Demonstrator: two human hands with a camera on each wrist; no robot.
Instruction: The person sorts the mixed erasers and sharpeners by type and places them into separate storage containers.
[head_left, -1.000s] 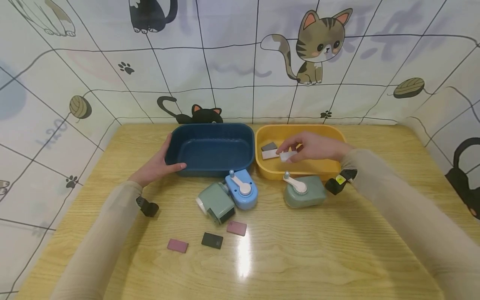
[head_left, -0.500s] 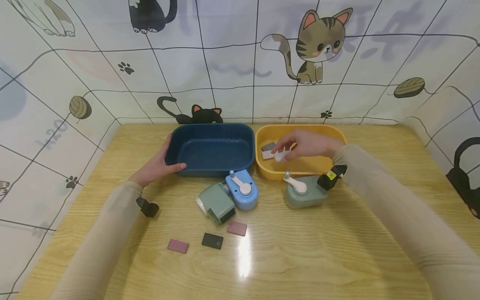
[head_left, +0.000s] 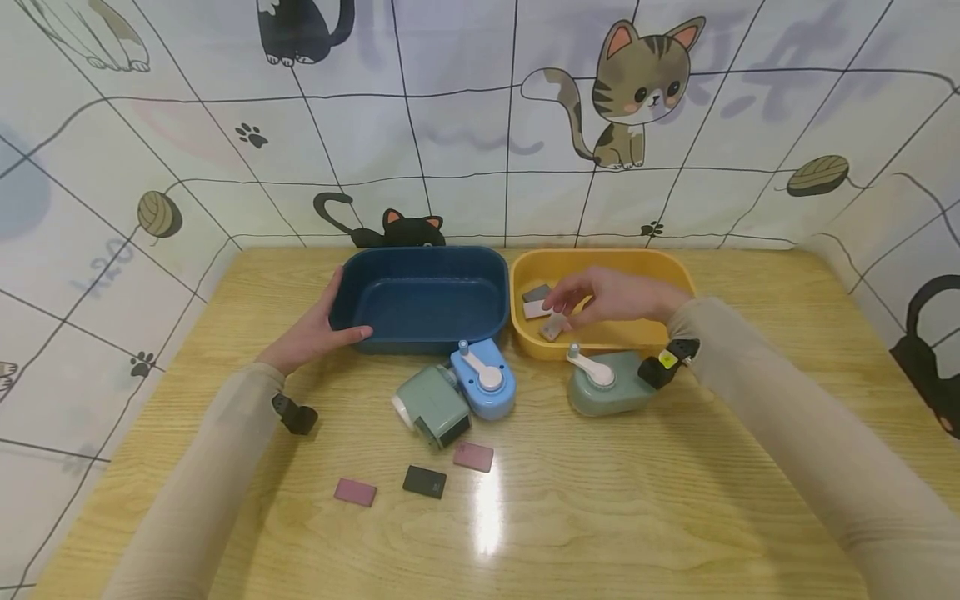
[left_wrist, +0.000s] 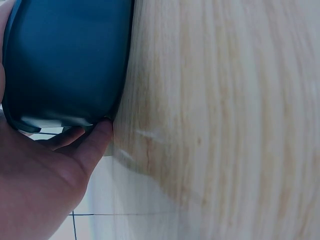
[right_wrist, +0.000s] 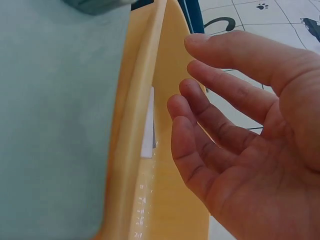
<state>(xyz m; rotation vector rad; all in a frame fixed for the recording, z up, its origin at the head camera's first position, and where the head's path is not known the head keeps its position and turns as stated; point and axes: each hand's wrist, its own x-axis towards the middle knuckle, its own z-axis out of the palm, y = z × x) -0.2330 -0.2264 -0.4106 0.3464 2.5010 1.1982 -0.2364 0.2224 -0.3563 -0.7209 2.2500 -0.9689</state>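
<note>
Navy bin and yellow bin sit abreast, probably for easy reach; left hand grips the former's corner, likely steadying it; right hand, loose and empty, hovers beside a pale-grey tile lying in the latter

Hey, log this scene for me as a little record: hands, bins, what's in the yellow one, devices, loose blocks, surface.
Left hand: holds the left end of the blue bin
Right hand: over the yellow bin, close to a pale block; contact unclear
Bins: side by side, blue left, yellow right
Yellow bin contents: pale block, white block, grey block
Devices: left green device, blue crank device, right green crank device
Loose blocks: left pink block, dark block, right pink block
Surface: wooden table
</note>
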